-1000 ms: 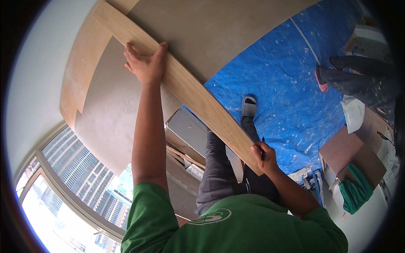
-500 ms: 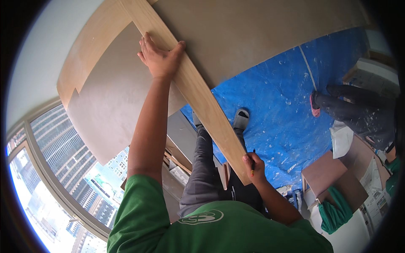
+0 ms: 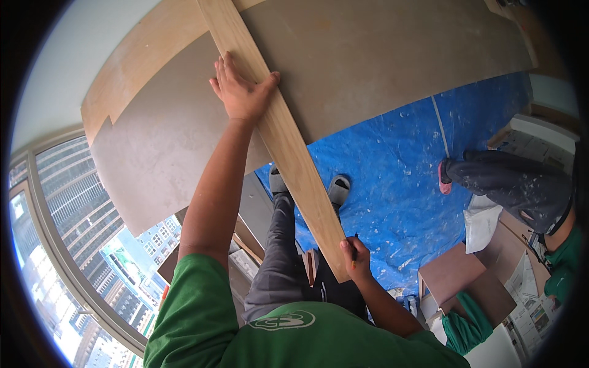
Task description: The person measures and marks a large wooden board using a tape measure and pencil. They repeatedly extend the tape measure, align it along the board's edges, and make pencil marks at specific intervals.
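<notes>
Wooden plank [image 3: 293, 150] held at two places across a grey-brown sheet

The plank runs slantwise from far left to near right, its far part over the sheet [image 3: 392, 67] and its near end out past the sheet's near edge, above the person's legs. The left hand [image 3: 243, 95] is spread wide across the plank, fingertips at its left edge and thumb at its right: a good span for control, best with even pressure so the plank does not twist. The right hand [image 3: 357, 256] is nearly closed at the near end, thumb against the wood, with a slim pencil [image 3: 354, 248] tucked in its grip; whether its fingers reach underneath cannot be told. Since that end overhangs, it probably needs level support here, with the pencil tip clear of the wood to avoid stray marks.

Pale plywood [image 3: 147, 46] shows along the sheet's far-left side. Blue sheeting [image 3: 392, 172] covers the floor to the right, where steady footing matters; a co-worker's leg [image 3: 512, 184] is well apart at far right.
</notes>
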Demonstrator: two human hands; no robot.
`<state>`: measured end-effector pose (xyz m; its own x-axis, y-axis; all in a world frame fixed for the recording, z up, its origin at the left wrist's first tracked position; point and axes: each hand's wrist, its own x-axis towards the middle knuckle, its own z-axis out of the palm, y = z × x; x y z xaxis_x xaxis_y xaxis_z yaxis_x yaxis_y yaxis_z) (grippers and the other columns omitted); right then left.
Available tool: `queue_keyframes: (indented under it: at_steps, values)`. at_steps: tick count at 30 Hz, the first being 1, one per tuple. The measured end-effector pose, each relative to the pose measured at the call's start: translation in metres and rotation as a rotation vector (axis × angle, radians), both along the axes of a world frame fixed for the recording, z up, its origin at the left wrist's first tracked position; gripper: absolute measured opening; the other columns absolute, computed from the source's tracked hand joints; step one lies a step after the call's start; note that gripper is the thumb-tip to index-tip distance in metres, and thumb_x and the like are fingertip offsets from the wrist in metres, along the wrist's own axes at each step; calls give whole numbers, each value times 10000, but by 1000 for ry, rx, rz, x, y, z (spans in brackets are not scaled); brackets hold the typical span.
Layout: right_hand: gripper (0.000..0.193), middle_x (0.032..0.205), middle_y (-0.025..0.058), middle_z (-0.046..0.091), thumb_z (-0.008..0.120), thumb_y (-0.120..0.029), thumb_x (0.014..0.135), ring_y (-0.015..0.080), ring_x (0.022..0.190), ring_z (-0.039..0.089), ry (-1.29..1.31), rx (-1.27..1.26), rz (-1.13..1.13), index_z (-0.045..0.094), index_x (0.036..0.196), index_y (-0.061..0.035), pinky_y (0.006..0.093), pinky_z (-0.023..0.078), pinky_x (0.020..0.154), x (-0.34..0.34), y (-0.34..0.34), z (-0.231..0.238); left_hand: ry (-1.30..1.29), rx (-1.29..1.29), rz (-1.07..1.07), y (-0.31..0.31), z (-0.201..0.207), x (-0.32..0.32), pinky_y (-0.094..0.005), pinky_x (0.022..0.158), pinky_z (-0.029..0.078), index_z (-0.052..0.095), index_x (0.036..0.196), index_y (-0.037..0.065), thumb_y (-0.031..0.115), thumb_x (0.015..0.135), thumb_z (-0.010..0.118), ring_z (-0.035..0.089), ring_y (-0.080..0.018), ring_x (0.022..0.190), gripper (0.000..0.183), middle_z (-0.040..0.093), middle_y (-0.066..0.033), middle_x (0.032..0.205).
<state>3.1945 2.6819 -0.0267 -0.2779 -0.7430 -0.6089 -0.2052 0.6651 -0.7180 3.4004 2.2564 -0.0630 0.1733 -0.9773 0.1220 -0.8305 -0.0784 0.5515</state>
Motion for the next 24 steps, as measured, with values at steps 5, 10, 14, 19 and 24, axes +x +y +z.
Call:
queue_keyframes:
  at_steps: [5, 10, 14, 19, 24]
  values:
    - [239, 712, -32, 509, 622, -235, 1014, 72, 672, 452, -8, -5, -6, 638, 911, -19, 260, 392, 622, 0, 0, 0, -6, 4, -5, 0, 0, 0, -520, 1240, 84, 282, 1540, -10, 524, 706, 820, 224, -351, 1529, 1127, 360, -188, 1582]
    - [254, 714, 1, 544, 634, -256, 1006, 94, 673, 494, -8, 6, -16, 649, 917, -18, 271, 417, 627, 0, 0, 0, -2, -5, -16, 1, -1, 1, -525, 1239, 76, 273, 1548, 1, 544, 712, 804, 214, -355, 1530, 1129, 349, -190, 1588]
    - [276, 726, 67, 620, 653, -283, 992, 137, 681, 577, 2, 20, -11, 669, 942, -12, 294, 470, 647, -1, 4, -4, -4, 2, -8, 1, -1, 1, -526, 1238, 76, 276, 1553, 16, 549, 714, 799, 210, -356, 1532, 1123, 344, -193, 1592]
    - [263, 720, 51, 605, 657, -270, 991, 124, 677, 554, 2, 11, -9, 670, 946, -11, 287, 462, 648, 0, 4, -4, -19, -13, -9, 1, -3, 1, -530, 1238, 79, 285, 1551, 17, 554, 717, 795, 213, -358, 1531, 1115, 343, -207, 1589]
    - [263, 716, 42, 598, 658, -271, 992, 118, 677, 545, 3, 13, -12, 670, 947, -12, 281, 455, 647, 0, 2, -2, -21, -22, -11, 1, -3, 1, -535, 1236, 86, 291, 1549, 16, 556, 716, 797, 220, -362, 1528, 1114, 347, -226, 1583]
